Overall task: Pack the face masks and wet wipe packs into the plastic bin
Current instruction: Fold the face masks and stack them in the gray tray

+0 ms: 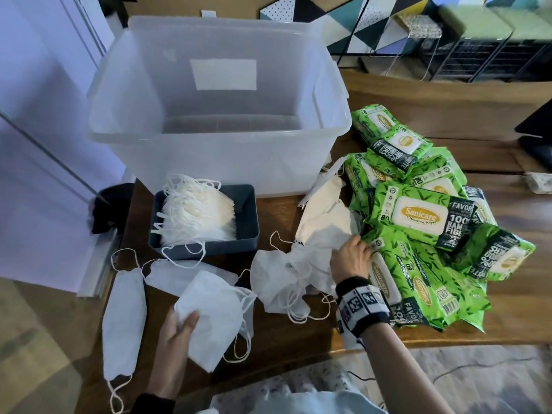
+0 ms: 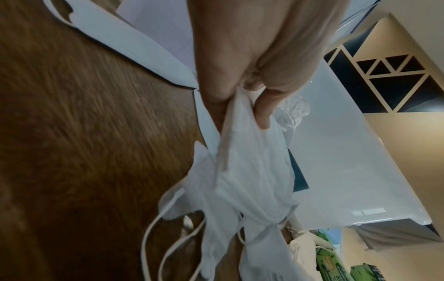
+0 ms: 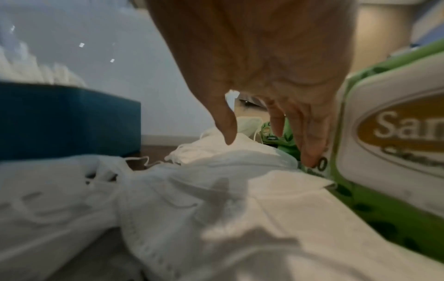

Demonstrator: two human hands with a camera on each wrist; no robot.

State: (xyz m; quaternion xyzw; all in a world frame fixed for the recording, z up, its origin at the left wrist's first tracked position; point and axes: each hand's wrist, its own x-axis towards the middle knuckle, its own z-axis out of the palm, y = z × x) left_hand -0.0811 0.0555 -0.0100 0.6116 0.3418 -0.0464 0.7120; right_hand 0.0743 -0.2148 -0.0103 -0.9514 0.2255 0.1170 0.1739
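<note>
left hand (image 1: 176, 333) grips white masks (image 1: 213, 312); right hand (image 1: 352, 258) reaches, fingers loose, beside green "sanicare" wipe packs (image 1: 418, 218).

I see a brown wooden desk (image 1: 448, 109), a pale wall (image 1: 35, 115) at left, and a geometric-patterned panel (image 1: 373, 22) behind.

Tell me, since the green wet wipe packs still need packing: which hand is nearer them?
Right. The right hand is at the edge of the wet wipe packs; the left hand holds face masks across the table.
</note>
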